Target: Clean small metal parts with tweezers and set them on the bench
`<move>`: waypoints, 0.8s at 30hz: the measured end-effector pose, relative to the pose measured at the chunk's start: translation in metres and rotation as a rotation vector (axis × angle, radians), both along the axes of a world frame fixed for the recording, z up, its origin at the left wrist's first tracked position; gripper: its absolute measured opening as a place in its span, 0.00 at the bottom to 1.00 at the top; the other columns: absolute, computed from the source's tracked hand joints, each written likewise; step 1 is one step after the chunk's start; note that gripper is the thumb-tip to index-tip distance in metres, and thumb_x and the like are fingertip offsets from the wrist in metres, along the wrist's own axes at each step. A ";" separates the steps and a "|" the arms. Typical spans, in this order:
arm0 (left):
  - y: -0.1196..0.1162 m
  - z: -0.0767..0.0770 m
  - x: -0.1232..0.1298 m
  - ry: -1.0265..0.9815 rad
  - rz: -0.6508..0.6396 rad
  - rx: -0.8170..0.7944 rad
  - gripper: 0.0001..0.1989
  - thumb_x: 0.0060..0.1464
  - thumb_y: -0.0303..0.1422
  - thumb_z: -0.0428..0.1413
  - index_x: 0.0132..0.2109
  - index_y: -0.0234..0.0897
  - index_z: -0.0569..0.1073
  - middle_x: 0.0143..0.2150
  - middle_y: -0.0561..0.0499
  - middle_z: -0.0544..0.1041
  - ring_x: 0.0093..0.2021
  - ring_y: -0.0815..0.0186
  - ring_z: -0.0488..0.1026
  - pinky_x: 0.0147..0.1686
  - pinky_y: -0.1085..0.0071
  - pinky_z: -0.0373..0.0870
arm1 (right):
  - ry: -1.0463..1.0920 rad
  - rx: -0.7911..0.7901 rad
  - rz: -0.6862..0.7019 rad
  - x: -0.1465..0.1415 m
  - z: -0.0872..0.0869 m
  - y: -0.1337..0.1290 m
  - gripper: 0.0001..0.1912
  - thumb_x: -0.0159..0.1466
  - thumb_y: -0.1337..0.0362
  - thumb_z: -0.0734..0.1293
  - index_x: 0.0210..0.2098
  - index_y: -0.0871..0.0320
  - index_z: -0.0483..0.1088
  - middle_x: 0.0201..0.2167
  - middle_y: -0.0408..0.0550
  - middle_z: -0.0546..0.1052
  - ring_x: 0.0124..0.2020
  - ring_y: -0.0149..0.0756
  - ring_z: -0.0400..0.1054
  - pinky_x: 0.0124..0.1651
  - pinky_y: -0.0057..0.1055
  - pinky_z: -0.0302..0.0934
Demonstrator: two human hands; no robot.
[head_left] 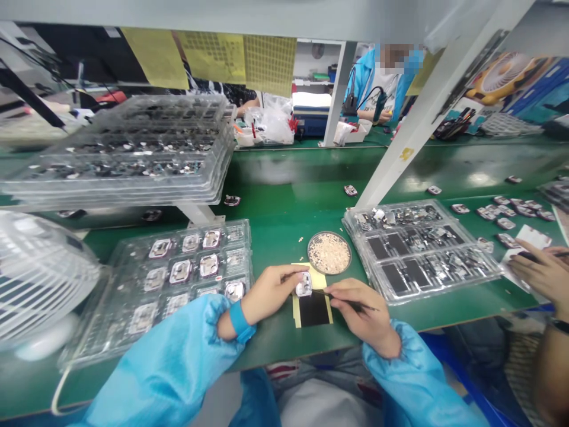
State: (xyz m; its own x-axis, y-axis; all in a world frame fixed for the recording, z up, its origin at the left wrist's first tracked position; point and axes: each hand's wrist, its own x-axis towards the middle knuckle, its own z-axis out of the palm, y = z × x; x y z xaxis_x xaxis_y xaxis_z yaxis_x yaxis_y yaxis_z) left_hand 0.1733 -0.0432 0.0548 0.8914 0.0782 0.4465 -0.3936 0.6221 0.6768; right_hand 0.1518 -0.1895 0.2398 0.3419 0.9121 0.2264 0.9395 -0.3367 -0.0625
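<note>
Pinching a small silver part (304, 284) in the left hand (267, 293), right hand (362, 311) clamped on thin tweezers (344, 302), fitting a tiny piece; needs steady aim next.

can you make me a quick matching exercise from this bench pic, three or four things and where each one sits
Things:
1. round dish of small bits
2. white fan
3. small metal part
4. thin tool

Places:
A. in the right hand
B. at the far left edge
C. on the green bench beyond both hands
D. in the left hand, over the black and yellow pad

Pairs: 1-C, 2-B, 3-D, 4-A
</note>
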 end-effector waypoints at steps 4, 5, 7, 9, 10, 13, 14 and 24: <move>-0.005 0.005 -0.001 0.051 -0.311 -0.224 0.22 0.54 0.44 0.63 0.46 0.30 0.71 0.32 0.44 0.81 0.25 0.66 0.76 0.22 0.76 0.67 | -0.063 0.155 0.042 -0.003 -0.001 -0.009 0.22 0.60 0.83 0.68 0.48 0.55 0.72 0.43 0.52 0.80 0.43 0.42 0.76 0.41 0.40 0.73; -0.006 0.006 -0.002 0.049 -0.359 -0.250 0.23 0.52 0.44 0.65 0.44 0.31 0.69 0.31 0.44 0.80 0.25 0.66 0.76 0.22 0.77 0.67 | -0.084 0.216 0.024 -0.002 -0.002 -0.011 0.21 0.60 0.83 0.67 0.48 0.55 0.72 0.42 0.52 0.80 0.42 0.42 0.76 0.40 0.41 0.73; -0.008 0.008 -0.005 0.052 -0.444 -0.300 0.25 0.49 0.42 0.68 0.44 0.31 0.67 0.32 0.44 0.80 0.26 0.65 0.77 0.23 0.78 0.68 | -0.122 0.323 -0.045 0.002 -0.006 -0.016 0.18 0.62 0.82 0.67 0.45 0.56 0.72 0.41 0.51 0.80 0.42 0.42 0.76 0.41 0.41 0.73; -0.009 0.009 -0.008 0.058 -0.514 -0.337 0.28 0.48 0.40 0.69 0.49 0.29 0.68 0.32 0.44 0.80 0.28 0.66 0.78 0.25 0.79 0.69 | -0.138 0.397 -0.130 0.005 -0.011 -0.018 0.14 0.63 0.79 0.68 0.43 0.56 0.72 0.40 0.51 0.79 0.42 0.41 0.76 0.41 0.40 0.73; -0.010 0.009 -0.008 0.057 -0.520 -0.339 0.29 0.49 0.40 0.69 0.52 0.29 0.68 0.33 0.44 0.80 0.29 0.66 0.78 0.26 0.79 0.70 | -0.132 0.425 -0.170 0.006 -0.014 -0.017 0.12 0.64 0.78 0.68 0.42 0.56 0.72 0.39 0.50 0.79 0.42 0.41 0.76 0.42 0.40 0.73; -0.011 0.009 -0.009 0.057 -0.487 -0.326 0.30 0.51 0.38 0.68 0.56 0.28 0.69 0.36 0.43 0.80 0.32 0.66 0.79 0.30 0.78 0.72 | -0.078 0.499 -0.234 -0.005 -0.015 -0.010 0.06 0.67 0.73 0.67 0.41 0.56 0.70 0.39 0.49 0.79 0.39 0.39 0.76 0.40 0.38 0.73; -0.011 0.009 -0.008 0.058 -0.468 -0.322 0.29 0.50 0.38 0.69 0.54 0.29 0.70 0.36 0.44 0.80 0.33 0.66 0.78 0.30 0.78 0.72 | -0.053 0.508 -0.233 -0.012 -0.011 -0.006 0.04 0.69 0.71 0.65 0.40 0.56 0.70 0.38 0.49 0.78 0.39 0.39 0.76 0.40 0.38 0.73; -0.010 0.010 -0.008 0.041 -0.339 -0.224 0.22 0.55 0.47 0.64 0.44 0.32 0.71 0.31 0.49 0.76 0.26 0.66 0.76 0.21 0.79 0.65 | -0.734 -0.150 -0.741 0.027 0.128 0.042 0.14 0.70 0.54 0.63 0.40 0.56 0.75 0.31 0.48 0.78 0.33 0.39 0.72 0.38 0.33 0.62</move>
